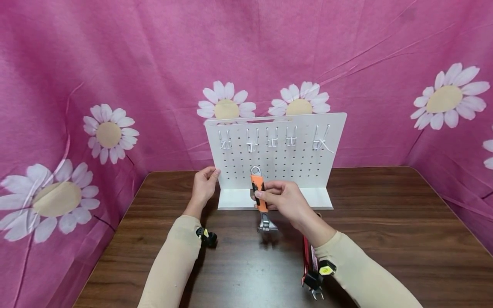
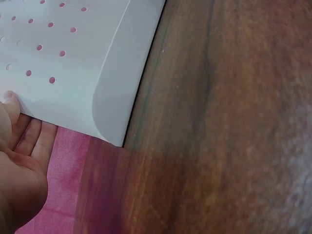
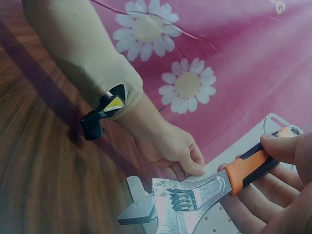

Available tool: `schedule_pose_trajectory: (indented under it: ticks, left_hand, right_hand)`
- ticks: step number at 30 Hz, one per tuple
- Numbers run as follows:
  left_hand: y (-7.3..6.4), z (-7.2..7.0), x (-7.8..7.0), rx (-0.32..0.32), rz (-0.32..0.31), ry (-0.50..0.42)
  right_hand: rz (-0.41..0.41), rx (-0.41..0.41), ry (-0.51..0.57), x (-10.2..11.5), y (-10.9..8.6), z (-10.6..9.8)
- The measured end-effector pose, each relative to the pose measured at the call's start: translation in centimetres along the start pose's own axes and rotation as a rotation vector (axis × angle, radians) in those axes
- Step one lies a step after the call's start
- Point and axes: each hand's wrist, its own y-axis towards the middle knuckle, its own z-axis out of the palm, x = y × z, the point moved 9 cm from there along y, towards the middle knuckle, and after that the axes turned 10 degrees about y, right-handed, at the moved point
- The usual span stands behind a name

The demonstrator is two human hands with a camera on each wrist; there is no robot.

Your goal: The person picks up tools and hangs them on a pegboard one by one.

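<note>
A white pegboard (image 1: 331, 125) stands upright on the table, with several wire hooks (image 1: 272, 139) along its upper part. My left hand (image 1: 204, 186) pinches the board's left edge, thumb on the front face and fingers behind it, as the left wrist view shows. In my right hand (image 1: 286, 200) is an adjustable wrench (image 3: 243, 168) with an orange and black handle. Thumb and fingers grip that handle before the lower half of the board. The wrench's ringed handle end points up, and its metal head hangs down over the table.
Beneath my right forearm lie red-handled tools (image 1: 306, 261) and the open end of a wrench (image 1: 317, 294), partly hidden by the sleeve and wrist camera. The brown wooden table (image 1: 385, 214) meets a pink flowered cloth (image 1: 173, 64) at the back and sides.
</note>
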Motion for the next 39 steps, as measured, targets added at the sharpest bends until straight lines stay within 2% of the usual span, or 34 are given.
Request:
schedule_pose_trajectory:
  ticks: [7, 14, 27, 30, 39]
  left_hand:
    - [0.0, 0.0, -0.1, -0.002, 0.010, -0.020]
    - [0.0, 0.0, -0.1, -0.009, 0.018, -0.010]
    - [-0.1, 0.0, 0.0, 0.006, 0.000, 0.004]
    - [-0.1, -0.1, 0.1, 0.011, -0.009, 0.013]
    - [-0.1, -0.2, -0.2, 0.020, 0.006, -0.006]
  right_hand:
    - [-0.014, 0.004, 0.042, 0.8, 1.3, 1.2]
    - [0.016, -0.021, 0.059, 1.0, 2.4, 2.2]
    - [0.055, -0.045, 0.020, 1.4, 4.3, 4.2]
    - [0.044, -0.041, 0.008, 1.7, 4.6, 4.7]
    - [-0.009, -0.011, 0.062, 2.3, 5.6, 6.4]
